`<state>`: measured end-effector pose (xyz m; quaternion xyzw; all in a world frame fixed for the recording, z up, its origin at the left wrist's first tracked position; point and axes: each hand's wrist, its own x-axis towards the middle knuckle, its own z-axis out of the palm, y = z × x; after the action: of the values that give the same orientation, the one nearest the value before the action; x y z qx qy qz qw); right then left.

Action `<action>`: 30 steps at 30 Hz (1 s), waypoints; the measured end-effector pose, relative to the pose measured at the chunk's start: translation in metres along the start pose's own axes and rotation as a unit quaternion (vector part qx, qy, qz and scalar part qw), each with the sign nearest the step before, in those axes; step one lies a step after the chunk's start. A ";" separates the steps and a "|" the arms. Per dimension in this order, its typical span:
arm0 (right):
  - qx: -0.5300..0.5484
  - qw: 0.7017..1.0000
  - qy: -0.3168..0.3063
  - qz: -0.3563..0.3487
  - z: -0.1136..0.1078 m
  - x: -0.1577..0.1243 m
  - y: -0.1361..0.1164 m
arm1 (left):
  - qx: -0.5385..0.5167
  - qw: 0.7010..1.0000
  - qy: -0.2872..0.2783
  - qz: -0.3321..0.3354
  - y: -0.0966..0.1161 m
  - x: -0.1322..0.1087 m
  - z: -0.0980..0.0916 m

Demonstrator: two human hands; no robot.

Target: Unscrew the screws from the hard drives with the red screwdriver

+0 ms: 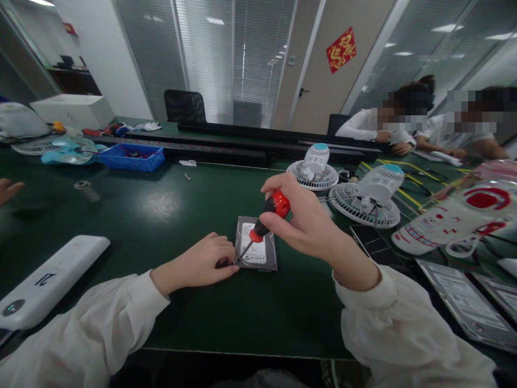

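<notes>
A hard drive (270, 253) with a white label lies flat on the green table in front of me. My right hand (309, 221) grips a red-and-black screwdriver (257, 233) by its handle. The screwdriver is tilted, and its shaft runs down to the drive's lower left corner. At that same corner my left hand (205, 260) is closed, fingers curled and thumb against the drive's left edge. The shadow under its fingers hides whether anything small is pinched there. I cannot make out a screw under the tip.
Fan parts (365, 202) and a patterned white bottle (452, 215) stand right, near more hard drives (464, 302). A white power bank (56, 280), a small metal cylinder (86, 191) and a blue tray (132, 157) are left. Another person's hand (8, 189) shows at the left edge; two people sit far right.
</notes>
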<state>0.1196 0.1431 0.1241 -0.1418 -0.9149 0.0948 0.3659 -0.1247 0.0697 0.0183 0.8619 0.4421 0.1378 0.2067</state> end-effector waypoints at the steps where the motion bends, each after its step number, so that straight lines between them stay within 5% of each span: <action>1: 0.030 0.999 -0.010 -0.009 -0.001 0.000 0.000 | -0.001 1.000 -0.002 -0.001 0.000 0.000 0.000; 5: 0.099 0.994 -0.038 -0.032 -0.006 0.000 -0.001 | -0.005 1.000 -0.005 -0.004 -0.001 0.001 -0.001; 11: -0.025 0.999 -0.035 0.033 -0.011 0.001 -0.002 | 0.000 1.000 0.001 0.005 -0.004 0.001 0.002; 18: 0.109 0.990 -0.087 -0.035 -0.012 -0.001 0.002 | 0.001 1.000 -0.004 -0.003 0.000 0.001 -0.001; 25: -0.024 0.996 -0.072 0.037 -0.014 0.000 -0.002 | 0.002 1.000 -0.001 -0.002 0.000 0.001 0.000; 30: 0.064 0.994 -0.086 -0.012 -0.013 -0.001 0.001 | 0.000 1.000 -0.002 -0.003 0.001 0.001 -0.001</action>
<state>0.1297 0.1448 0.1328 -0.0979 -0.9367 0.1607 0.2953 -0.1236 0.0705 0.0201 0.8609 0.4440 0.1354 0.2083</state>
